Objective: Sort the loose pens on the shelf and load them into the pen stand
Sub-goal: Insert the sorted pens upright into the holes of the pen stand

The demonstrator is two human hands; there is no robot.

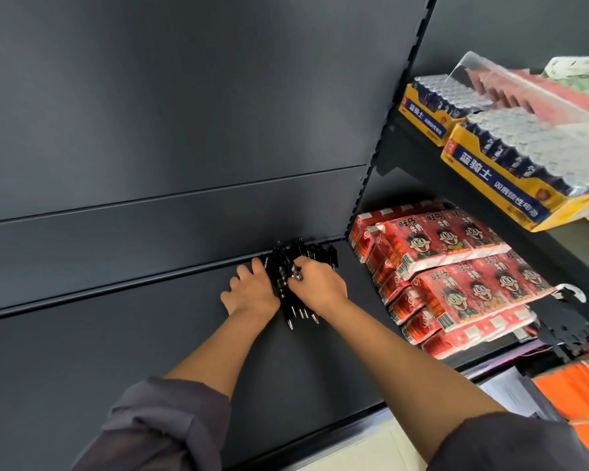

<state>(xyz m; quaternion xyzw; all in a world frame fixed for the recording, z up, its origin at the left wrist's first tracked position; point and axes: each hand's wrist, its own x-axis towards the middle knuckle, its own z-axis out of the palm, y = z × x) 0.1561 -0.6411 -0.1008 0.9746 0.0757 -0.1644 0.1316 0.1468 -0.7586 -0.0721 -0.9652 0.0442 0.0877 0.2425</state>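
Observation:
A heap of several black pens (288, 277) lies at the back of the dark shelf (116, 351), against the rear panel. Silver pen tips stick out toward me below the hands. My left hand (250, 290) lies flat on the shelf, fingers spread, pressing against the left side of the heap. My right hand (318, 282) comes in from the right with its fingers curled round pens on top of the heap. No pen stand can be made out; a black hooked object (572, 321) at the right may be one.
Red drink cartons (449, 266) are stacked on the neighbouring shelf to the right. Above them sit yellow boxes of batteries (510, 164). Orange packs (578, 389) lie at lower right. The shelf's front edge (286, 447) runs below my arms.

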